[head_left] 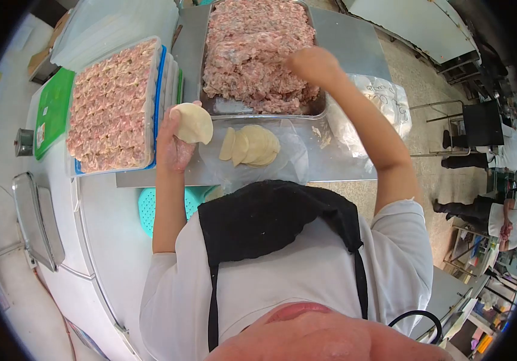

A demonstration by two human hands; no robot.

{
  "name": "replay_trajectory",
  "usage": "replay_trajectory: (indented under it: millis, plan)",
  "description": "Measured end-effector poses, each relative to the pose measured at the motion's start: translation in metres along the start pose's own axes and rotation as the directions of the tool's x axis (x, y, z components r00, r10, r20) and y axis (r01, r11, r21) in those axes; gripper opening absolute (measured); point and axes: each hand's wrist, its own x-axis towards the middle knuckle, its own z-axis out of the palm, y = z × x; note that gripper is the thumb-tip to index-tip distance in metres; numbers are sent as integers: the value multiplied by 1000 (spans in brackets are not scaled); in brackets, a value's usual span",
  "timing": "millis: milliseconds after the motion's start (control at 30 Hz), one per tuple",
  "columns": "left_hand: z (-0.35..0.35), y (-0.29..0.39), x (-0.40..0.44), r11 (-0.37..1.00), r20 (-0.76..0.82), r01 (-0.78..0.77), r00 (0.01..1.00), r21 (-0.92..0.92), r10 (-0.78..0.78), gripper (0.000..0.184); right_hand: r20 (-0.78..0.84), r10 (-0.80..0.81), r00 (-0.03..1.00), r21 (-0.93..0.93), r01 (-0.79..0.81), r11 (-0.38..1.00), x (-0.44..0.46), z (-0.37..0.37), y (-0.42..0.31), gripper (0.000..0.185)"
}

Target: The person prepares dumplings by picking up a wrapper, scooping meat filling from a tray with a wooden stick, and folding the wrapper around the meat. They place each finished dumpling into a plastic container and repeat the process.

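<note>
My left hand point(176, 135) holds a round, pale dough wrapper point(194, 123) between thumb and fingers, to the left of the meat tray. My right hand point(315, 65) is closed at the right side of a heap of ground meat point(258, 54). Its fingertips face the meat, and whatever they hold is hidden. The meat fills most of a deep metal tray point(321, 108), whose near left corner shows bare bottom. A fanned stack of dough wrappers point(255, 146) lies on clear plastic point(294, 165) in front of the tray.
Left of my left hand, rows of meat-filled pieces point(112, 105) fill a plastic container with a blue rim point(158, 90). A green lid point(53, 113) lies beyond it. A white plastic bag point(376, 108) sits right of the tray. Other people point(505, 147) stand at the far right.
</note>
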Motion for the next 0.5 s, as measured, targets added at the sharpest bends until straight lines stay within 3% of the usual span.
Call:
replay_trajectory:
  millis: [133, 233, 300, 333, 400, 433, 500]
  plan:
    - [-17, -1, -11, 995, 22, -6, 1000, -98, 9, 28, -43, -41, 998, -5, 41, 999, 3, 25, -30, 18]
    - [-11, 3, -15, 975, 24, 10, 1000, -224, -5, 29, -105, -108, 989, 91, 118, 989, -12, 24, -34, 17]
    - [-6, 3, -17, 959, -7, 53, 998, -279, -57, 31, 118, -93, 989, 86, 83, 993, -27, 20, -46, 17]
    - [-8, 0, -17, 959, -8, 50, 998, -280, -54, 31, 117, -96, 988, 84, 86, 993, -35, 23, -48, 17]
    - [-8, -7, -12, 976, -25, 30, 999, -215, -37, 31, -58, -190, 980, 139, 196, 971, -46, 26, -51, 16]
    - [-4, -9, -11, 977, -27, 25, 999, -214, -32, 31, -61, -195, 979, 139, 201, 970, -47, 19, -47, 16]
    - [7, -15, -11, 972, 20, -45, 998, -228, 51, 32, 132, -158, 979, -11, 161, 987, -46, -7, -35, 17]
